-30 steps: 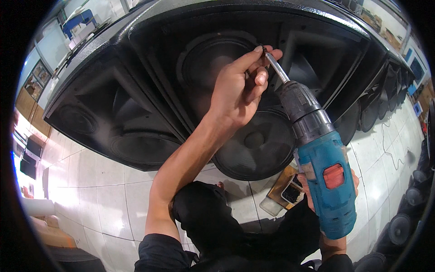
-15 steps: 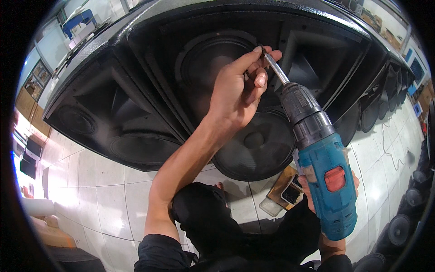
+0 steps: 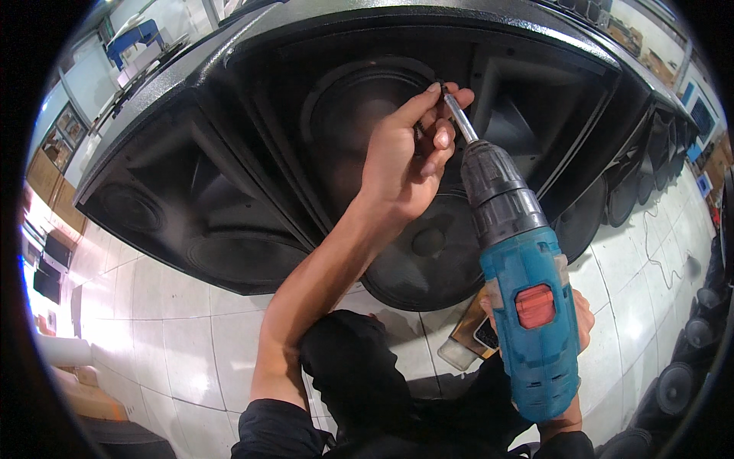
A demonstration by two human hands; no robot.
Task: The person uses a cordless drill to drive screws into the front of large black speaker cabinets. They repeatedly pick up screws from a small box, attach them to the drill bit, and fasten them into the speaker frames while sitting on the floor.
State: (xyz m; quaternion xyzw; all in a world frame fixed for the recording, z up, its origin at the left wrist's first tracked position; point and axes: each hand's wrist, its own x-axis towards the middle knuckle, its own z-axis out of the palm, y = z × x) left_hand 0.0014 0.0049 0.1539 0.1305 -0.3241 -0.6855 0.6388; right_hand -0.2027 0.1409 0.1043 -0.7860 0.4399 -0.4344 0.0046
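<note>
My right hand (image 3: pixel 582 320) is wrapped round the handle of a teal and black cordless drill (image 3: pixel 527 306), mostly hidden beneath its body. The drill's long silver bit (image 3: pixel 461 118) points up and away. At its tip my left hand (image 3: pixel 405 149) pinches a small dark screw (image 3: pixel 442 86) between thumb and finger, the other fingers curled. Behind the fingers is a large black speaker cabinet (image 3: pixel 264 57), with a round woofer (image 3: pixel 359 99) set in its upper part and a horn (image 3: pixel 516 115) to the right. A second big woofer (image 3: pixel 428 252) shows below my left wrist.
Another black speaker cabinet (image 3: pixel 172 183) adjoins on the left. A small box (image 3: pixel 462 336) with a dark-filled tray lies on the tiled floor (image 3: pixel 183 344) near my legs. More speaker drivers (image 3: pixel 677 386) line the right edge, and a thin cable (image 3: pixel 654 252) trails on the tiles.
The drill body has swung left and slightly down, now standing more upright. Its tip stays at my left fingertips. My left hand has barely moved.
</note>
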